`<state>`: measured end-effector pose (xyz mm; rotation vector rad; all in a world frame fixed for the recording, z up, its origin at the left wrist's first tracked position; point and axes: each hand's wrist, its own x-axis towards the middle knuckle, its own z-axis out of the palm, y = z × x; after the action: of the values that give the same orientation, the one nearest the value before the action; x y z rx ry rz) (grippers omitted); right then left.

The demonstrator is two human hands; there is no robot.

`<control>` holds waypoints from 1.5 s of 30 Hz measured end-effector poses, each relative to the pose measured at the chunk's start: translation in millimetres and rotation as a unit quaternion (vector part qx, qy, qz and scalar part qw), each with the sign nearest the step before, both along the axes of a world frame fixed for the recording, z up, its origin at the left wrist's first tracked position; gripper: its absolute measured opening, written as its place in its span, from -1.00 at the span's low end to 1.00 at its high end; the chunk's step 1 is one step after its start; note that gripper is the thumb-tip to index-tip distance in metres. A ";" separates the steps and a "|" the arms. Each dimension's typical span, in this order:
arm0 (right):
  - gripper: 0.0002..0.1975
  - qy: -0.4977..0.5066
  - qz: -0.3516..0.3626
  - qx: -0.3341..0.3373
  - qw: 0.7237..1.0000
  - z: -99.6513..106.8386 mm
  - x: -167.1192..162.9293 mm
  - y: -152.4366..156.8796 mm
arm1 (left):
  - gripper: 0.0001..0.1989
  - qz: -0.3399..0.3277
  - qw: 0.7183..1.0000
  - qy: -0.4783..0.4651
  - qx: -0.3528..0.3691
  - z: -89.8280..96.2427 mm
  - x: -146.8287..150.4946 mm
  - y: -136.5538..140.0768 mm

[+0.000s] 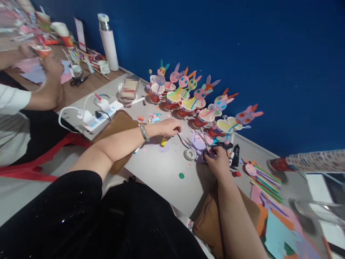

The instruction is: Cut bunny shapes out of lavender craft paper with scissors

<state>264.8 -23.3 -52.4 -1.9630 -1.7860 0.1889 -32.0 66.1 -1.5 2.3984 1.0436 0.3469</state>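
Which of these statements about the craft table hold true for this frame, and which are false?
1. The right hand holds black-handled scissors over a lilac paper cut-out. True.
2. The left hand grips a white flask. False: the white flask stands far off by the blue wall; the left hand rests closed on the table, and what it holds cannot be told.
3. Paper cups with bunny figures line the wall. True.
4. The left wrist is bare. False: it wears a bracelet.
5. Another person's hands work at the far left. True.
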 end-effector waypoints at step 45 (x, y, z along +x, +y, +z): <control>-0.72 0.081 -0.063 0.003 0.995 11.6 6.8 -2.5 | -0.64 -0.052 0.954 -0.133 -0.264 -18.2 19.7 -20.8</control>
<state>271.7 -25.8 -40.8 -1.9876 -1.5536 0.2925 -12.4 45.4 -19.7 1.8568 0.7650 0.2981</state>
